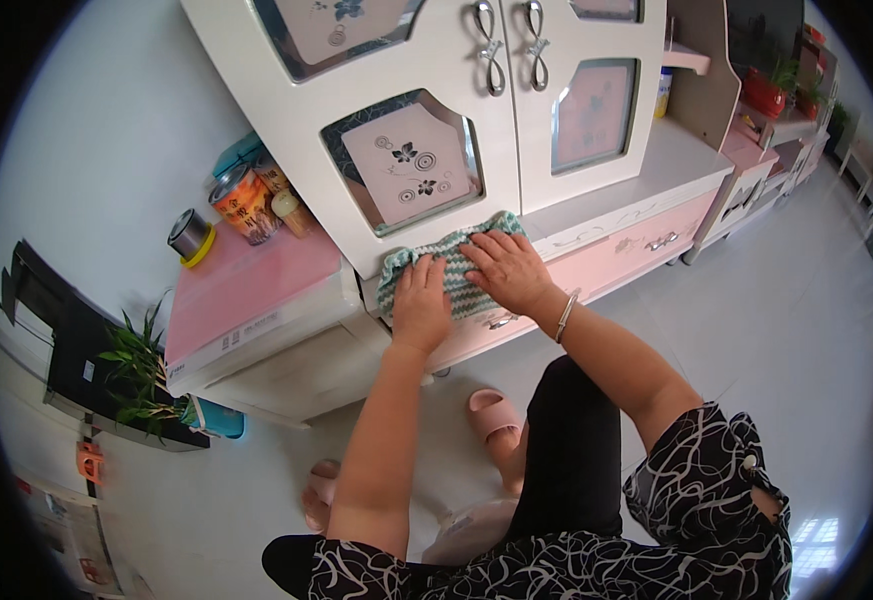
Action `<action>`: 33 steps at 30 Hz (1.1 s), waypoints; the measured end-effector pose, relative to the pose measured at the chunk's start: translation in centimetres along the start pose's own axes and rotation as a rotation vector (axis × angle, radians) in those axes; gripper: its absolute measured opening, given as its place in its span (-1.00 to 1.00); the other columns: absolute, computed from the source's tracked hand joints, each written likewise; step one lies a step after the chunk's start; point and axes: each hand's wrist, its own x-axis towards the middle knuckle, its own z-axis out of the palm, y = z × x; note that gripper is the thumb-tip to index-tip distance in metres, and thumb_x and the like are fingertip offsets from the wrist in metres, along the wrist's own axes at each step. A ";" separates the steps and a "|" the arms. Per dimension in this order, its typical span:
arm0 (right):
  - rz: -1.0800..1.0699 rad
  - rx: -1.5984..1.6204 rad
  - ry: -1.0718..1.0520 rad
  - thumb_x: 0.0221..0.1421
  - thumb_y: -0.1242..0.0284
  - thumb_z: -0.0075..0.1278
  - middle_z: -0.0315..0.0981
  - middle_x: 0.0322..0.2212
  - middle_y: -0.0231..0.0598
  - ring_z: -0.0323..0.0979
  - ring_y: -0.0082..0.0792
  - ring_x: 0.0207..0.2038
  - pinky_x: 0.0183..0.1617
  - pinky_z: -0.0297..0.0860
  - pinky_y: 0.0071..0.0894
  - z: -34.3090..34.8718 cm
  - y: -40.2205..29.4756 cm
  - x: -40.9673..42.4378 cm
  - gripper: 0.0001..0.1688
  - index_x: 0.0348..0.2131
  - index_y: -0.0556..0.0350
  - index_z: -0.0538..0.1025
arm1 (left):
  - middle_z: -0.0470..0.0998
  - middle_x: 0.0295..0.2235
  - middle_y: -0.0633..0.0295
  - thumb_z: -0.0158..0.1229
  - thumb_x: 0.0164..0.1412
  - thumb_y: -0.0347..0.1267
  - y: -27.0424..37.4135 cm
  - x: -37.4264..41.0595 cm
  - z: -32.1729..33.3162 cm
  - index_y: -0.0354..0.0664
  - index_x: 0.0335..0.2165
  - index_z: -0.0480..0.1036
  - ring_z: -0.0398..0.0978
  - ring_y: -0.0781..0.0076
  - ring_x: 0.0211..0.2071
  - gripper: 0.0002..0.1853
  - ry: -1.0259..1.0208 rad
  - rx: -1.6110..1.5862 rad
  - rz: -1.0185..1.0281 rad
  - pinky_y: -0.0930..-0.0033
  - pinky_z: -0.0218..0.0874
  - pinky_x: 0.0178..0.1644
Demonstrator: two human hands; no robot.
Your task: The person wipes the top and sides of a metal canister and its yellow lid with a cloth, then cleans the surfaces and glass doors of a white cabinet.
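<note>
A green-and-white striped cloth (460, 281) lies spread along the ledge at the foot of a white cabinet door (507, 150). My left hand (423, 296) rests on its left part, fingers pointing toward the door. My right hand (510, 271) presses on its right part with the fingers somewhat spread; a silver bangle is on that wrist. The cloth lies flat under both palms, its far edge bunched against the door's lower edge. Below the cloth is a pink drawer front (624, 240) with a metal handle. The door has a floral glass panel (414, 165).
At the left, a low pink-topped cabinet (256, 281) holds a metal tin with a yellow base (191, 236), an orange tin (245, 204) and a small jar (291, 210). A leafy plant (143, 367) stands beside it. Metal handles (489, 52) stick out from the doors.
</note>
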 end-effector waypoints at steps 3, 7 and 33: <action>0.035 0.039 0.027 0.02 0.19 -0.07 0.32 -0.13 -0.34 0.21 -0.32 -0.03 0.03 0.09 -0.27 0.5 0.1 -0.3 -0.59 -0.14 -0.08 0.41 | 0.25 0.02 0.14 0.09 -0.07 -0.48 -0.7 0.3 -0.9 -0.13 -0.02 0.26 0.20 0.04 0.01 -0.46 -0.031 -0.080 -0.018 0.18 0.05 0.09; 0.123 0.089 0.046 0.07 0.16 -0.12 0.31 -0.12 -0.31 0.18 -0.30 0.01 0.12 0.00 -0.19 1.5 -0.3 -0.5 -0.59 -0.13 -0.09 0.41 | 0.30 0.00 0.16 0.10 -0.06 -0.47 -1.1 0.1 -1.4 -0.13 -0.07 0.30 0.24 0.09 0.00 -0.52 -0.021 -0.117 -0.012 0.21 0.06 0.07; 0.324 0.051 -0.403 0.14 0.03 -0.33 0.06 0.11 -0.28 -0.09 -0.28 0.20 0.27 -0.27 -0.11 0.7 -1.3 0.8 -0.45 0.07 -0.23 0.24 | 0.26 -0.03 0.04 0.13 -0.19 -0.59 -3.5 -3.4 -2.5 -0.22 -0.11 0.18 0.19 0.04 0.02 -0.43 0.073 -0.015 -0.037 0.19 0.01 0.11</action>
